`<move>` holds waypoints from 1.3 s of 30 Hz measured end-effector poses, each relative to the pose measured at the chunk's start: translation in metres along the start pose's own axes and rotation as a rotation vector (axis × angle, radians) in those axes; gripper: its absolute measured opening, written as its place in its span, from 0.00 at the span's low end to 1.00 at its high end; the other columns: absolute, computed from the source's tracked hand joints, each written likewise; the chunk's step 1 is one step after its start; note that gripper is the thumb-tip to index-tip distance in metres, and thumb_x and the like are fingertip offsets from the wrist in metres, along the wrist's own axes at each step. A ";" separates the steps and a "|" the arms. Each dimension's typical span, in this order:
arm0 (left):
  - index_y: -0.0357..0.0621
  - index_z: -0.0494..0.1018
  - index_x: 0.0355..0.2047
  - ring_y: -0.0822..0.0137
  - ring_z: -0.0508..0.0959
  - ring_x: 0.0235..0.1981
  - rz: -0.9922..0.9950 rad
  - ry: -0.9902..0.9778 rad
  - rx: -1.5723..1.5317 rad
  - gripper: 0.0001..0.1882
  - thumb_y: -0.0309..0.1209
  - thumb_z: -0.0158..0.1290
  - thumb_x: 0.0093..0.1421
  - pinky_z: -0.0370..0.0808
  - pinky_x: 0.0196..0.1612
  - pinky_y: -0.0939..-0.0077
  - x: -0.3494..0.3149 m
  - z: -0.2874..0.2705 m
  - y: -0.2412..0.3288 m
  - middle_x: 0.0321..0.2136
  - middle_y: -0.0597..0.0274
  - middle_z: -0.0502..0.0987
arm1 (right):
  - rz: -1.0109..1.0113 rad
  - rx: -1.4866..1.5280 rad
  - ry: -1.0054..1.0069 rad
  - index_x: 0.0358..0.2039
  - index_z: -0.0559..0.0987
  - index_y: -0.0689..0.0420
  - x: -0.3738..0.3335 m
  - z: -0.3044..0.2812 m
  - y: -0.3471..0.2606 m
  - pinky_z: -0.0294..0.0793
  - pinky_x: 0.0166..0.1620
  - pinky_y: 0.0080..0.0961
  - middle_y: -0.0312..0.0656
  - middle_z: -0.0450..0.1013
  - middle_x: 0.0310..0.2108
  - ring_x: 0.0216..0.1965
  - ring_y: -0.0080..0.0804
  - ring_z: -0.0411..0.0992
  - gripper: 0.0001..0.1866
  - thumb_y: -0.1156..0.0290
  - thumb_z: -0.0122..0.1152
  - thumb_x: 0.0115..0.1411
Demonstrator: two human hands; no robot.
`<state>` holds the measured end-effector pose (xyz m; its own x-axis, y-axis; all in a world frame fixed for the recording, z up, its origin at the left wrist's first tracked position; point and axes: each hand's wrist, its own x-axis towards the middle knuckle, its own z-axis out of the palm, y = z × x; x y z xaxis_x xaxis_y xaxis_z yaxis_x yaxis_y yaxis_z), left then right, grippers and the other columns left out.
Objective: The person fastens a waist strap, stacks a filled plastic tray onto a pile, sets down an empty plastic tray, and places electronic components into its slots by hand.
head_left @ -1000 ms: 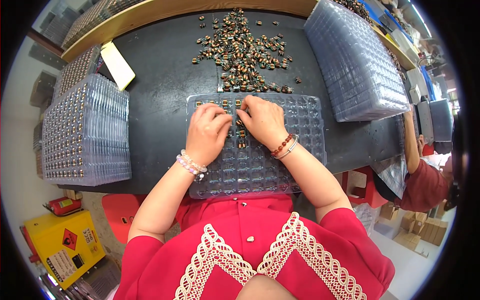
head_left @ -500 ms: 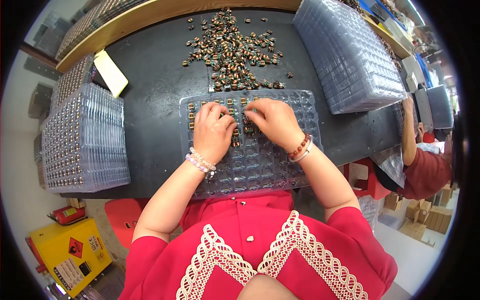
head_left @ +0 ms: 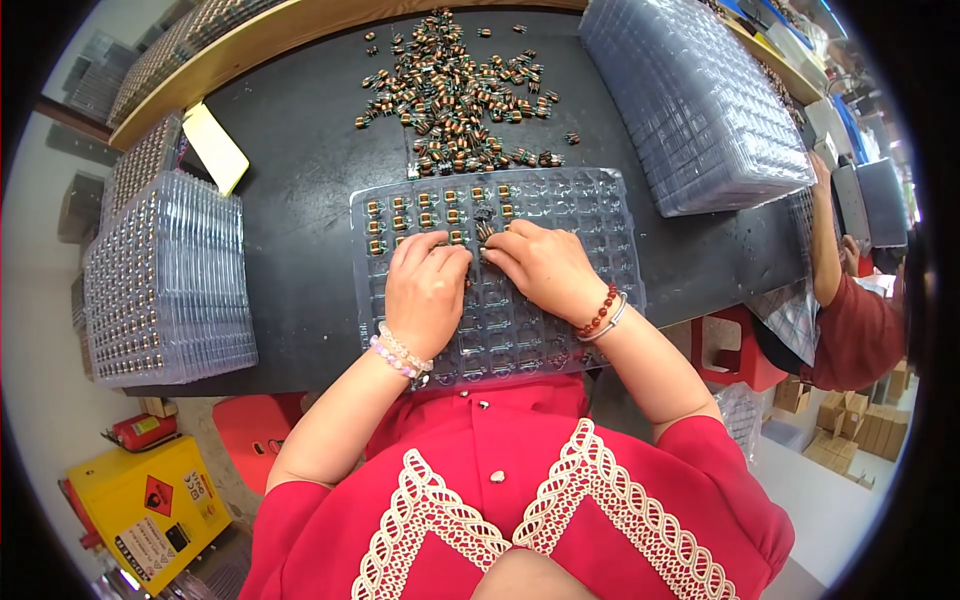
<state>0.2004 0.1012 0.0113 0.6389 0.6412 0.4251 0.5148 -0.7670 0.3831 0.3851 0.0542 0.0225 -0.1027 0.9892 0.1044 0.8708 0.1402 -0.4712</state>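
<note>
A clear plastic tray (head_left: 560, 345) with rows of small pockets lies in front of me. Small copper-wound coils (head_left: 425, 218) sit in pockets of its far left part. My left hand (head_left: 425, 290) is over the tray's left half, fingers curled down and closed; what they hold, if anything, is hidden. My right hand (head_left: 548, 265) is beside it with its fingertips pinched at a small dark coil with wire legs (head_left: 485, 230). The two hands' fingertips are close together. Beyond the tray's far edge lies a heap of loose coils (head_left: 455, 100).
A tall stack of clear trays (head_left: 700, 110) stands at the right. Filled trays (head_left: 170, 280) are stacked at the left, with a yellow card (head_left: 215, 148) behind them. A wooden ledge (head_left: 290, 55) bounds the dark table's far side. Another person's arm (head_left: 825, 230) shows at far right.
Both hands have moved slightly nearer to me over the tray. More of the seated coils at its far left now show. The whole view has shifted a little.
</note>
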 end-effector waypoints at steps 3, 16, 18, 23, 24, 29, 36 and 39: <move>0.44 0.78 0.33 0.58 0.74 0.43 -0.079 0.005 -0.010 0.09 0.24 0.57 0.49 0.68 0.51 0.61 0.001 -0.001 0.003 0.33 0.62 0.79 | -0.021 0.090 0.005 0.35 0.80 0.54 0.000 -0.004 -0.003 0.74 0.33 0.37 0.41 0.74 0.31 0.31 0.44 0.75 0.10 0.63 0.60 0.58; 0.46 0.78 0.30 0.60 0.73 0.38 -0.162 -0.067 0.123 0.08 0.26 0.60 0.46 0.69 0.44 0.64 0.003 -0.005 0.010 0.31 0.64 0.77 | -0.020 0.186 0.000 0.37 0.79 0.55 -0.005 -0.001 -0.008 0.72 0.31 0.34 0.41 0.72 0.26 0.27 0.40 0.74 0.11 0.64 0.64 0.55; 0.46 0.78 0.30 0.60 0.74 0.38 -0.171 -0.094 0.121 0.08 0.26 0.59 0.47 0.69 0.44 0.64 0.002 -0.006 0.012 0.31 0.63 0.77 | 0.002 0.206 0.025 0.36 0.78 0.55 -0.007 0.003 -0.006 0.71 0.31 0.33 0.40 0.71 0.25 0.26 0.38 0.72 0.12 0.64 0.66 0.53; 0.45 0.77 0.33 0.58 0.74 0.38 -0.130 -0.057 0.011 0.07 0.24 0.56 0.51 0.71 0.43 0.64 0.005 -0.009 0.006 0.33 0.61 0.76 | 0.035 0.372 0.067 0.34 0.77 0.58 -0.002 0.005 -0.003 0.71 0.31 0.31 0.41 0.71 0.26 0.27 0.37 0.72 0.09 0.69 0.65 0.54; 0.44 0.77 0.34 0.57 0.75 0.38 -0.162 -0.037 -0.063 0.08 0.22 0.55 0.52 0.72 0.42 0.64 0.007 -0.013 0.006 0.34 0.59 0.76 | 0.015 0.448 0.123 0.33 0.76 0.58 -0.002 0.006 -0.001 0.70 0.31 0.30 0.42 0.71 0.27 0.27 0.37 0.72 0.08 0.70 0.64 0.54; 0.42 0.77 0.35 0.54 0.79 0.33 -0.277 0.001 -0.294 0.07 0.21 0.55 0.55 0.75 0.39 0.64 0.005 -0.018 0.003 0.36 0.56 0.76 | 0.031 0.367 0.150 0.33 0.77 0.59 -0.001 0.001 0.002 0.71 0.31 0.30 0.43 0.71 0.28 0.28 0.37 0.72 0.06 0.72 0.63 0.55; 0.42 0.77 0.26 0.54 0.73 0.48 -0.179 0.036 -0.100 0.05 0.26 0.61 0.48 0.69 0.49 0.60 0.000 -0.005 -0.006 0.38 0.60 0.75 | -0.020 0.101 0.087 0.31 0.79 0.54 -0.004 0.000 -0.004 0.72 0.29 0.35 0.39 0.72 0.28 0.27 0.42 0.74 0.05 0.68 0.63 0.55; 0.43 0.77 0.25 0.52 0.68 0.52 -0.167 0.011 0.016 0.05 0.26 0.62 0.46 0.66 0.53 0.57 0.003 -0.004 -0.004 0.40 0.61 0.74 | -0.015 0.051 0.019 0.30 0.80 0.53 -0.008 -0.002 -0.004 0.73 0.29 0.37 0.38 0.72 0.27 0.26 0.43 0.74 0.05 0.67 0.64 0.54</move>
<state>0.1979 0.1065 0.0147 0.5372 0.7598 0.3661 0.6221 -0.6501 0.4364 0.3836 0.0458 0.0248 -0.1063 0.9861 0.1278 0.8434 0.1575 -0.5137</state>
